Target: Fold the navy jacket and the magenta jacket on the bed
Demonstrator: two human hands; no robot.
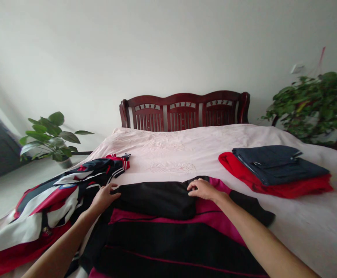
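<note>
A black and magenta jacket [168,239] lies spread on the bed in front of me. One black section, which looks like a sleeve [157,197], is folded across its upper part. At the left end of that section is my left hand [106,197], thumb and fingers closed at the fabric edge. My right hand [202,189] has its fingers curled on the black cloth at the other end, beside a magenta part. The fingertips of both hands are partly hidden against the fabric.
Left of the jacket lies a loose heap of red, white and navy clothes [67,197]. Folded navy trousers [275,162] rest on a folded red garment [298,189] at right. Behind the pink-sheeted bed [162,154] stand a wooden headboard [181,112] and potted plants [51,135].
</note>
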